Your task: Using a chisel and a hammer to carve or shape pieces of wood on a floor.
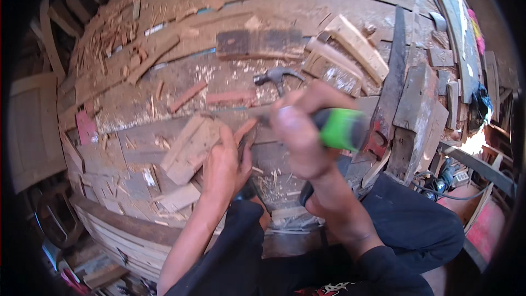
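Observation:
My right hand (300, 131) is raised close to the camera, closed round the green and black handle of a claw hammer (276, 77), whose dark steel head points away over the bench. My left hand (223, 161) rests lower down on the wooden workbench (181, 77), fingers pinched on a small piece of wood (246, 129) at the edge of a plank. A pale wooden block (189, 148) lies just left of that hand.
Wood offcuts, chips and shavings litter the bench. A dark rectangular block (258, 44) lies beyond the hammer. Several planks (356, 46) and a long dark metal bar (395, 71) lie at the right. My dark-trousered legs (405, 225) are below.

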`<state>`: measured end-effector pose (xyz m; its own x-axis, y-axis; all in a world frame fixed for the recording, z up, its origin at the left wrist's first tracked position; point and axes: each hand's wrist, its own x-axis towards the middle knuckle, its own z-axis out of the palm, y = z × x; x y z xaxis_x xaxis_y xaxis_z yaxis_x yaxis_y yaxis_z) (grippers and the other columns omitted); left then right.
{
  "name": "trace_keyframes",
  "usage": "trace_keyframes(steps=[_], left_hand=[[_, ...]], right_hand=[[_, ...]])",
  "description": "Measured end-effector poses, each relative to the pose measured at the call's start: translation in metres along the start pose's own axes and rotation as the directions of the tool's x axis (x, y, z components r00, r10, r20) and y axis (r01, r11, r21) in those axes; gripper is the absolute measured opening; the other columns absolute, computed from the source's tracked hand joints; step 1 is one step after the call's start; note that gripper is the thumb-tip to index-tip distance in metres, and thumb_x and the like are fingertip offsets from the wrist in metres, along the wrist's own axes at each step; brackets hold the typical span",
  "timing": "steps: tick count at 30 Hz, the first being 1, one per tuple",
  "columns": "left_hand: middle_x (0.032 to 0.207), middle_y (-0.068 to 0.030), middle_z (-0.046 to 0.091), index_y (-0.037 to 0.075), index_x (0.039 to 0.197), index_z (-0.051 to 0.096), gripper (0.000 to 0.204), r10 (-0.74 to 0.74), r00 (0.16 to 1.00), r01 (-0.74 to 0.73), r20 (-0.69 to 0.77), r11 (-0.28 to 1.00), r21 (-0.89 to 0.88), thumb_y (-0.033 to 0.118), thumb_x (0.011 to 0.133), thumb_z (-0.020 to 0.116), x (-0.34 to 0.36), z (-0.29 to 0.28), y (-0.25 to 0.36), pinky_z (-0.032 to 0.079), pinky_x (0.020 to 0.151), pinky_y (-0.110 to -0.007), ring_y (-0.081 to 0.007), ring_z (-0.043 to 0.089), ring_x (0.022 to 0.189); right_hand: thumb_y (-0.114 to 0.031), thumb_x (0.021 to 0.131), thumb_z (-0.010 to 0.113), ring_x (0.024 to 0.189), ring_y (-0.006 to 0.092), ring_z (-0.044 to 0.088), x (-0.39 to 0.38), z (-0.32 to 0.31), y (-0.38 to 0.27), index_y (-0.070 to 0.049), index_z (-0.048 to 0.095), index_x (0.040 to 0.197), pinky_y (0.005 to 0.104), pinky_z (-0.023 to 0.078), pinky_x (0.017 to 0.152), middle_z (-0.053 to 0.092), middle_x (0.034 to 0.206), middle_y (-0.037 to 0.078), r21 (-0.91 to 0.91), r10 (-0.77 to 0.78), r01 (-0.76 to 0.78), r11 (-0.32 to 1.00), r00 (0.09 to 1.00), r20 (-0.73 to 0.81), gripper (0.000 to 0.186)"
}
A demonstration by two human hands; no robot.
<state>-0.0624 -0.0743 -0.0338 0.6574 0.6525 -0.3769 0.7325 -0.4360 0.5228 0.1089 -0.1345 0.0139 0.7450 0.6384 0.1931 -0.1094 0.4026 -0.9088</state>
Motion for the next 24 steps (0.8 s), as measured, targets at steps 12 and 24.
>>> trace_keyframes(steps=[12,24], left_hand=[[0.075,-0.0254,0.064,0.003,0.137,0.052,0.048,0.133,0.987,-0.131,-0.085,0.991,0.036,0.01,0.092,0.067,-0.003,0.011,-0.006,0.054,0.062,-0.06,-0.0505,0.066,0.068],[0.077,-0.0297,0.066,0.0,0.131,0.047,0.049,0.095,0.994,-0.097,-0.048,0.994,-0.053,0.006,0.089,0.069,-0.003,0.014,-0.009,0.054,0.064,-0.06,-0.0512,0.067,0.075]], right_hand=[[-0.007,0.098,0.052,0.045,0.0066,0.032,0.007,-0.011,0.007,-0.011,0.039,0.084,0.0276,0.025,0.041,0.037,0.057,-0.003,0.1,-0.111,0.102,0.99,0.99,0.09,0.019],[-0.006,0.093,0.06,0.048,0.0078,0.041,-0.004,-0.006,0.005,-0.009,0.044,0.078,0.0276,0.034,0.048,0.048,0.06,0.0,0.176,-0.052,0.044,0.983,0.998,0.039,0.022]])
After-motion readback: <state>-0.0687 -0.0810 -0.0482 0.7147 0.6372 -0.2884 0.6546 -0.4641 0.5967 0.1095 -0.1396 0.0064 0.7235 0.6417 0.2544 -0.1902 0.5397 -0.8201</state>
